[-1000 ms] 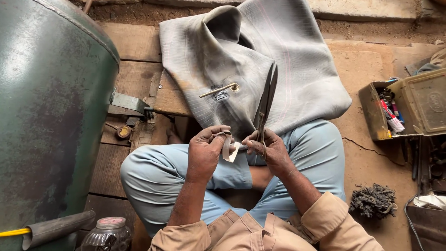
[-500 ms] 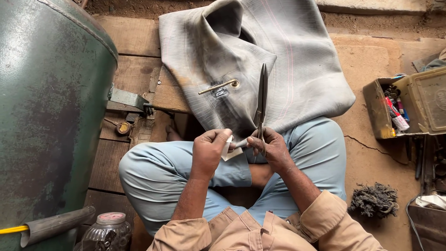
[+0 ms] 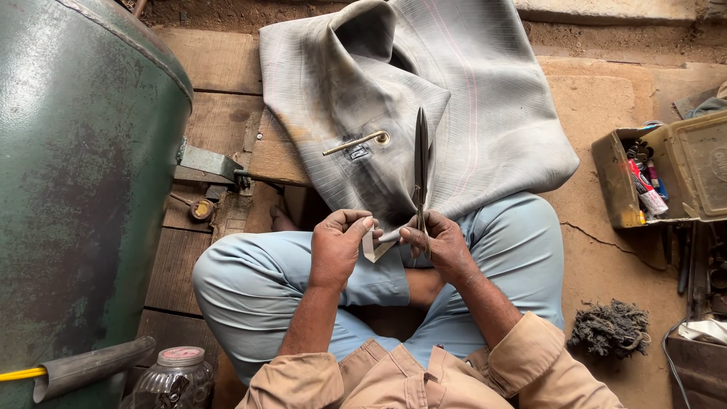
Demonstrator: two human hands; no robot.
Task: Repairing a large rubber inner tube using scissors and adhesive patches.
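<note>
A small pale patch sits over the crossed legs, pinched by the left hand, whose fingers close on its edge. The right hand grips long scissors (blades pointing away, nearly shut) touching the patch. Beyond lies a grey inner tube with its brass valve; a green tank stands left.

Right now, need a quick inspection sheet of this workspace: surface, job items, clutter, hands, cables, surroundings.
Surface: worn wooden planks and cracked earth floor.
Job's things: small pale patch piece; long scissors, blades upward; grey inner tube with brass valve.
Clutter: open tool box, rag wad, glass jar.
Grippers: left hand pinches the patch; right hand grips the scissors.
Cables: yellow hose.
Surroundings: green metal tank.
</note>
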